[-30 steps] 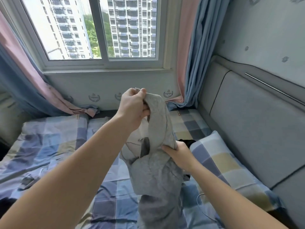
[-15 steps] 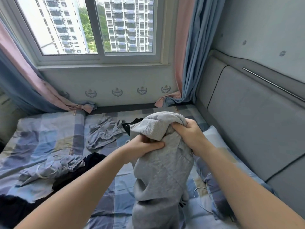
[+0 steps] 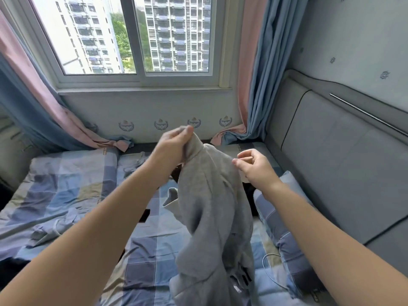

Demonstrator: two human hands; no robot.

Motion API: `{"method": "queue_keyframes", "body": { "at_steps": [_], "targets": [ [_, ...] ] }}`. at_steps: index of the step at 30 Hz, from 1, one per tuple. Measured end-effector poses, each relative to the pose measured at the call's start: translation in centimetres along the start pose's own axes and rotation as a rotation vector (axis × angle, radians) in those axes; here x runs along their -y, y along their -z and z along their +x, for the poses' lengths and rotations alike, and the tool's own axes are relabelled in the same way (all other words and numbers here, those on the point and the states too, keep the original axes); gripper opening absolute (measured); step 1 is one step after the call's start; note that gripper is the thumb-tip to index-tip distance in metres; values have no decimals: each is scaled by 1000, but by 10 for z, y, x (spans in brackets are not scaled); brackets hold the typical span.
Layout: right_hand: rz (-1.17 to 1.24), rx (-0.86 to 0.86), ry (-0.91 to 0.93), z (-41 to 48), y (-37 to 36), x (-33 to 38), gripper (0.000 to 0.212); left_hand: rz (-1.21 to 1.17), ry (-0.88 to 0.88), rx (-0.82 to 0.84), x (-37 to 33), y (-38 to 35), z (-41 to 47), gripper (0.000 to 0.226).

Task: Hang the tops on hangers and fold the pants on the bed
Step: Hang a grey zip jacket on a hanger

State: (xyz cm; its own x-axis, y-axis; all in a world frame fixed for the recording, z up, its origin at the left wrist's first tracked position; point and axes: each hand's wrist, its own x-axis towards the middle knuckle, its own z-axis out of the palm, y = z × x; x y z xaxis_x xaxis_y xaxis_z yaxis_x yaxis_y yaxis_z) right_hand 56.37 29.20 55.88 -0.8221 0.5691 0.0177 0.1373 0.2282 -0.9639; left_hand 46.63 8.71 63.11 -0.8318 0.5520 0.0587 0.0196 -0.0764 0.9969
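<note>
A grey knit garment (image 3: 212,208) hangs in front of me over the bed (image 3: 66,180). My left hand (image 3: 174,146) pinches its top edge and holds it up. My right hand (image 3: 254,166) hovers just to the right of the garment's upper edge, fingers apart and curled, holding nothing. The garment's lower part bunches down to the bed at the bottom of the view. I cannot tell whether it is a top or pants.
Other crumpled clothes lie on the checked sheet: a grey-blue piece (image 3: 55,224) at left, dark ones (image 3: 8,268) at lower left and behind the garment. A checked pillow (image 3: 284,230) and white cable (image 3: 269,268) lie at right, against the grey padded headboard (image 3: 331,164). Curtains (image 3: 260,85) flank the window.
My left hand has lifted the garment's top edge higher. My right hand has let go of the cloth and now hovers open beside it.
</note>
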Motion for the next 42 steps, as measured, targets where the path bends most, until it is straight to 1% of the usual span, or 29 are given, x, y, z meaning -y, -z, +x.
{"method": "queue_keyframes", "body": {
  "at_steps": [2, 4, 6, 8, 10, 11, 13, 14, 16, 18, 20, 22, 25, 27, 28, 29, 31, 34, 36, 38, 40, 42],
  "targets": [
    [-46, 28, 52, -7, -4, 1, 10, 17, -35, -20, -13, 0, 5, 33],
    [12, 125, 114, -18, -10, 10, 8, 48, -51, -21, -19, -3, 6, 34],
    [93, 238, 182, -30, -17, 24, 17, 65, -81, -25, -25, -9, 6, 36],
    [120, 296, 248, -39, -25, 38, 30, 55, -138, -17, -36, -15, 7, 36],
    [110, 283, 281, -42, -33, 50, 37, 67, -204, -22, -51, -19, 9, 37],
    [88, 240, 290, -42, -37, 56, 38, 78, -231, -27, -59, -21, 10, 39],
    [47, 141, 296, -38, -43, 62, 33, 102, -276, -37, -75, -24, 10, 40],
    [51, 118, 292, -36, -44, 62, 26, 113, -289, -47, -82, -25, 11, 40],
    [48, 133, 278, -32, -47, 56, 13, 113, -301, -72, -94, -22, 11, 41],
    [-21, 164, 249, -29, -51, 41, 8, 107, -304, -88, -102, -18, 12, 44],
    [-93, 194, 179, -27, -55, 17, 6, 85, -302, -108, -102, -11, 12, 43],
    [-144, 264, 83, -27, -57, -8, 8, 52, -292, -146, -97, -3, 12, 39],
    [-116, 350, -42, -31, -51, -36, 7, 71, -276, -224, -85, 12, 15, 27],
    [-111, 349, -80, -31, -44, -44, 11, 99, -235, -243, -73, 24, 16, 16],
    [-117, 346, -92, -31, -40, -44, 14, 69, -192, -215, -66, 29, 15, 10],
    [-106, 344, -106, -31, -37, -41, 17, 30, -149, -170, -59, 34, 14, 10],
    [-54, 307, -121, -30, -31, -32, 23, 1, -72, -105, -43, 42, 12, 19],
    [46, 198, -109, -24, -22, -17, 37, 133, 14, -76, -19, 48, 9, 27],
    [137, 135, -137, -20, -19, -7, 44, 189, 44, -15, -4, 47, 4, 31],
    [186, 72, -175, -16, -17, 2, 40, 236, 78, 79, 11, 42, -2, 29],
    [224, 33, -205, -12, -15, 12, 28, 397, 134, 164, 23, 37, -6, 27],
    [266, 14, -232, -7, -12, 23, 22, 698, 181, 262, 30, 33, -9, 29]
  ]
}}
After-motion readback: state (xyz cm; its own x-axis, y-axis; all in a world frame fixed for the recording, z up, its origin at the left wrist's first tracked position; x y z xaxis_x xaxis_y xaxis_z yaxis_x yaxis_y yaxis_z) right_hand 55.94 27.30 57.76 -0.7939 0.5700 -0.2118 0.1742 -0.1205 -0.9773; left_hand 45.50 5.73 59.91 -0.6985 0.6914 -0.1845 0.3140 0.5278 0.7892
